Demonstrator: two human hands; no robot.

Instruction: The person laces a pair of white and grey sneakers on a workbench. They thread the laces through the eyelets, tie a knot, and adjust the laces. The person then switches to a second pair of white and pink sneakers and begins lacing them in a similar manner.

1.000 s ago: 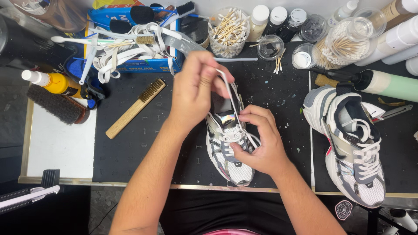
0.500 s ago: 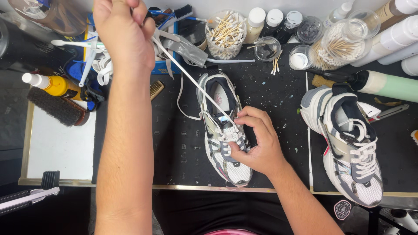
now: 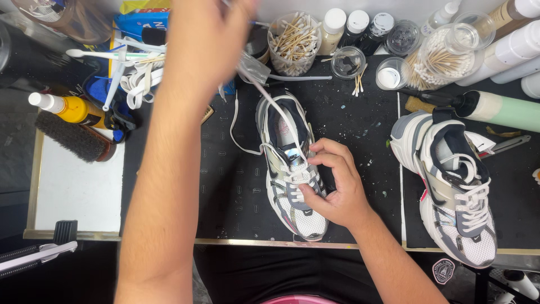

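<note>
Sneaker (image 3: 289,186): white mesh toe w/ glossy grey overlays; flat cloth lace (image 3: 270,101); matt black mat (image 3: 225,186); stiff-bristled brush (image 3: 73,137).

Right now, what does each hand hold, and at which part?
The left hand pulls a white shoelace taut by its free end. The right hand grips the middle sneaker at its laced middle, fingers on the eyelets.

2 sneakers (image 3: 289,169) (image 3: 450,180), 2 hands (image 3: 205,39) (image 3: 332,186), 1 brush (image 3: 73,136) and 2 swab jars (image 3: 293,42) (image 3: 439,56) are counted.
</note>
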